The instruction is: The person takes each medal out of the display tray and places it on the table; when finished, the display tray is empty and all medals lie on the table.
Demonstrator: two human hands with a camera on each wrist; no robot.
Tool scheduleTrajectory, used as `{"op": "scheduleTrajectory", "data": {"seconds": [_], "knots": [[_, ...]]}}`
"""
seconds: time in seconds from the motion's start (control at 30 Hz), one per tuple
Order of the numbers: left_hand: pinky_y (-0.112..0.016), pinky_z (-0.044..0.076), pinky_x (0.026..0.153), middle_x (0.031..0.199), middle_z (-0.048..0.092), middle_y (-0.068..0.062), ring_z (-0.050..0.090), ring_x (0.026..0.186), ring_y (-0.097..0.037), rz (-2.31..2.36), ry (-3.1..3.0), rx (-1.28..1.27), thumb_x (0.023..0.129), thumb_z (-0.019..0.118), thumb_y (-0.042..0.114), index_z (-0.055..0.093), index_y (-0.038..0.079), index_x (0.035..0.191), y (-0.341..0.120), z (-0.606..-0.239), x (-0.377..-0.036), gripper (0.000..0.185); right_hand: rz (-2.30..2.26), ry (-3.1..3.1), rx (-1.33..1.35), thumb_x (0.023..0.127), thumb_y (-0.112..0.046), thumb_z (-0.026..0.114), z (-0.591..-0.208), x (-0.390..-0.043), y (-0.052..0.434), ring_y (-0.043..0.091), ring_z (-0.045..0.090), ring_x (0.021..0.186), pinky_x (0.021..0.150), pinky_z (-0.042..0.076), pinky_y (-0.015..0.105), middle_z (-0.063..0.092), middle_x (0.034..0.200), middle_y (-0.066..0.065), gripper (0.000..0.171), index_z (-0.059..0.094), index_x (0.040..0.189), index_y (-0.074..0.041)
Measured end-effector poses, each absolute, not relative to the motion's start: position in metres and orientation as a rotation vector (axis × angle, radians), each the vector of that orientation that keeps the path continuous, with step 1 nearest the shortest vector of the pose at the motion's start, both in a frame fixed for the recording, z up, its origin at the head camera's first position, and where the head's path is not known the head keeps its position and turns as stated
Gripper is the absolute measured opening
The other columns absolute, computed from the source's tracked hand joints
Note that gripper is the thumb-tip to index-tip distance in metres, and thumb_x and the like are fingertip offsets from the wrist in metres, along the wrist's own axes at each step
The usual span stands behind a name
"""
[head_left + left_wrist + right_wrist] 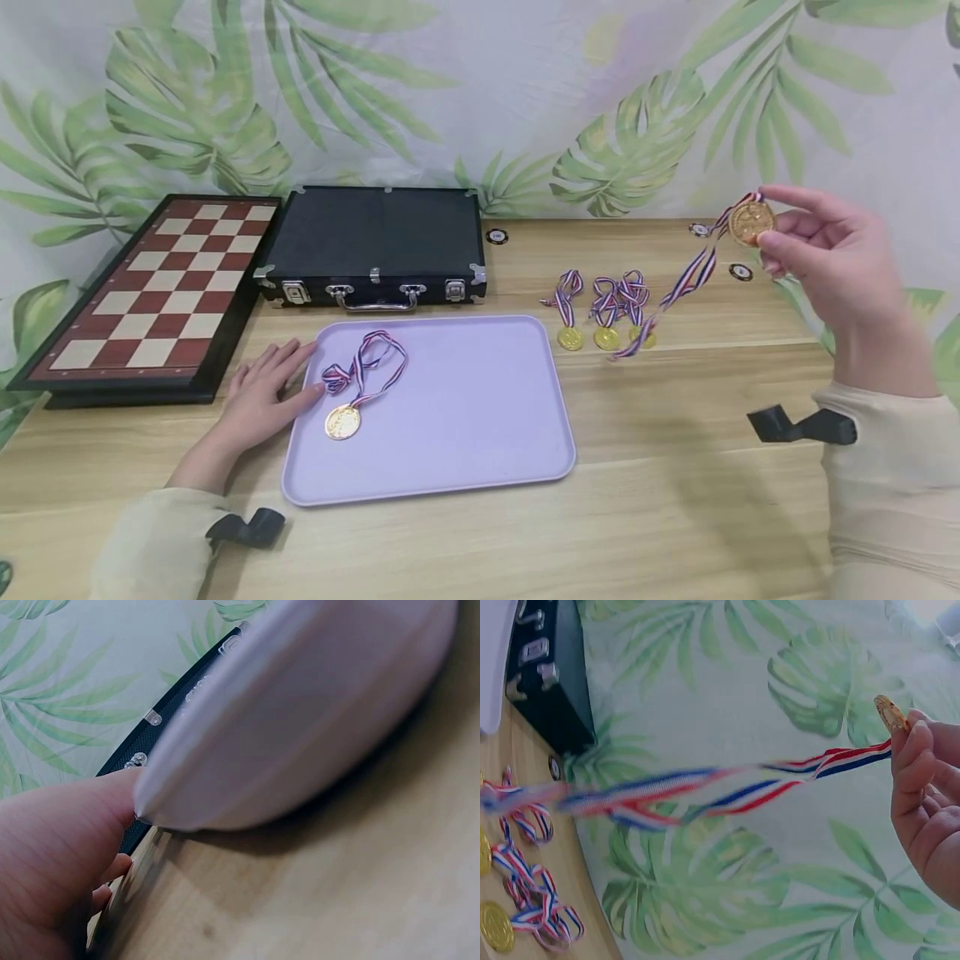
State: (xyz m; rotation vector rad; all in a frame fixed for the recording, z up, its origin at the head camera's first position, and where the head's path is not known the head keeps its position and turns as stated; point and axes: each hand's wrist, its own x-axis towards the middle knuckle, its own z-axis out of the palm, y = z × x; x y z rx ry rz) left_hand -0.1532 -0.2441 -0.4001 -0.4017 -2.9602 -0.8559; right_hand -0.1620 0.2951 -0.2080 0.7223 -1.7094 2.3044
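Above the table (645, 517), the right grip (843, 250) pinches a gold medal (751, 222); the left grip (266, 395), relaxed, touches the tray (465, 408).

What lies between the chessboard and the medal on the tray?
In the head view: a strip of table, the left hand, then the left rim of the tray.

A pale backdrop (502, 92) printed with green leaves (168, 137) rises behind the far edge of the worktop (420, 550) and shows past its left and right edges. Light wood grain runs lengthwise; a soft shadow (712, 475) lies toward the near right corner.
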Motion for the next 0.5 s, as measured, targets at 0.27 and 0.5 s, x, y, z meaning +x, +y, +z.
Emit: {"op": "scheduleTrajectory", "data": {"seconds": [0.27,0.5], "knots": [[-0.059,-0.007,0.091,0.136,0.022,-0.024,0.006,0.125,-0.04,-0.858,-2.967,-0.394,0.083,0.052,0.041,0.031,0.012,0.134,-0.245,-0.4,-0.152,0.063,2.344,-1.84,0.221,0.071,0.019,0.057,-0.202,-0.194,0.324,0.019,0.056,0.053,0.049,0.048,0.022,0.06,0.072,0.016,0.042,0.056,0.11,0.002],[-0.059,-0.007,0.092,0.136,0.022,-0.024,0.006,0.125,-0.039,-0.854,-2.96,-0.404,0.083,0.052,0.041,0.031,0.012,0.134,-0.245,-0.401,-0.154,0.063,2.474,-1.816,-0.03,0.072,0.013,0.06,-0.217,-0.242,0.338,0.019,0.055,0.051,0.048,0.047,0.022,0.061,0.073,0.014,0.034,0.06,0.102,-0.004]]}}
